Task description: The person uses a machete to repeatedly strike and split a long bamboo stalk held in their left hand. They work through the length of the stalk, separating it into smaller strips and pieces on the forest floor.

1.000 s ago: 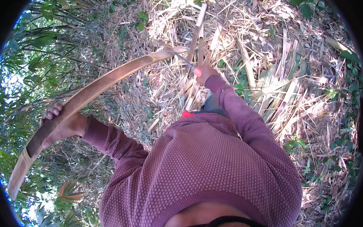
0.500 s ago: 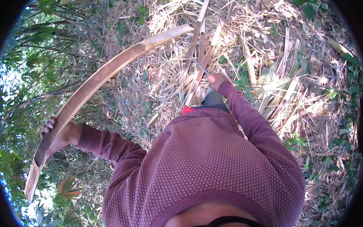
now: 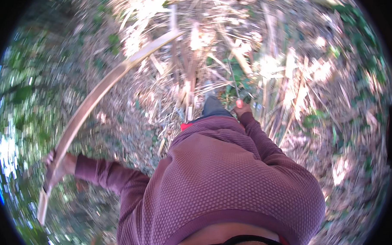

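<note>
A long length of split bamboo [image 3: 91, 97], brown on its face and paler at both ends, runs from the lower left up to the top middle. Its lower part lies in my left hand [image 3: 66, 164], whose fingers wrap round the edge. Down by my right leg, my right hand [image 3: 244, 109] is closed on the orange-red handle of a long, thin-looking knife [image 3: 234, 83]. The blade points up and away from me, well apart from the bamboo in my left hand. Motion blurs both hands a little.
Loose bamboo strips [image 3: 191, 75] lie on the ground ahead of my legs. More split pieces [image 3: 288, 82] are strewn to the right among dry leaves. Green foliage [image 3: 22, 92] fills the left side, and leafy plants [image 3: 359, 29] grow at the far right.
My right hand with the knife has moved back toward me, away from the strips on the ground. The bamboo's far end has shifted left. The view has swung and blurred.
</note>
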The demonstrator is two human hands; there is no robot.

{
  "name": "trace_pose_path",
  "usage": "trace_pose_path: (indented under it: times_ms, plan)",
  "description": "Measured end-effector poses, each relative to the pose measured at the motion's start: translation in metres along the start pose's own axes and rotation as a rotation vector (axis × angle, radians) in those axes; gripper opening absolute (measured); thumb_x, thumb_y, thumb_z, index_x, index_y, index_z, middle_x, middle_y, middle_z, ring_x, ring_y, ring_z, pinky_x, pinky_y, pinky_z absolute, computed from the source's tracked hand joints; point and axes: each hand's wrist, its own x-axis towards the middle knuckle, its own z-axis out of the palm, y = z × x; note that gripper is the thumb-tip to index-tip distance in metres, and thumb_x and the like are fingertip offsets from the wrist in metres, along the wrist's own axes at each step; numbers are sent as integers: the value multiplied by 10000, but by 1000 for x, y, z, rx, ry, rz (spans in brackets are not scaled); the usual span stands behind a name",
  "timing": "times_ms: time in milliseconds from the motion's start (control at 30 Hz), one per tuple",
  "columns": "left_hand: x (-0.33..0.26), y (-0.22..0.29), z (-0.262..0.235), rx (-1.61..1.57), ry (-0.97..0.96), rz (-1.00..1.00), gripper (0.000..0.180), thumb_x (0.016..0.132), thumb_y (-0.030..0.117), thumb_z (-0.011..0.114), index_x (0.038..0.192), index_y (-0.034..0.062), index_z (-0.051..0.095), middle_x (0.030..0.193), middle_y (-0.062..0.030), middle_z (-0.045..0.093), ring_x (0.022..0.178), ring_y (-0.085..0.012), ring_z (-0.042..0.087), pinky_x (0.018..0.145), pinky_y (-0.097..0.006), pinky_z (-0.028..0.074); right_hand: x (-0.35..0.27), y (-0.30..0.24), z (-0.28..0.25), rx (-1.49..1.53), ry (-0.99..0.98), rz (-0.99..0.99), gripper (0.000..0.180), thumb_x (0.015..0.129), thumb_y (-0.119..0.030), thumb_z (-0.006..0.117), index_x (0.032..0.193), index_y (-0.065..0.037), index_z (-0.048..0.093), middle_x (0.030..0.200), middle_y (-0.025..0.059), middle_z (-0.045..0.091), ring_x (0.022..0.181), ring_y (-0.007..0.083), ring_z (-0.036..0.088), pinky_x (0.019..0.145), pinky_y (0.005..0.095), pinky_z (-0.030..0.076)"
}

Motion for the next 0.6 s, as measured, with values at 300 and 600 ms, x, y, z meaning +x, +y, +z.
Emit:
trace_pose_path:
  times_ms: [300, 600]
  plan:
    - [-131, -172, 42, 438, 4, -524, 547, 771, 665, 402, 892, 132, 405, 648, -26, 430, 583, -143, 498, 533, -293, 502, -82, -89, -67, 227, 275, -253, 446, 662, -257, 629, 1059, -85, 522, 924, 166, 581, 859, 336, 562, 767, 383, 454]
    - [-330, -235, 113, 473, -541, -1256, 878, 782, 623, 453, 1379, 92, 89, 1337, -223, 207, 1242, -347, 221, 1046, -484, 146, -111, -89, -65, 278, 214, -204, 481, 727, -325, 663, 1099, -57, 518, 932, 164, 586, 846, 305, 579, 762, 352, 443]
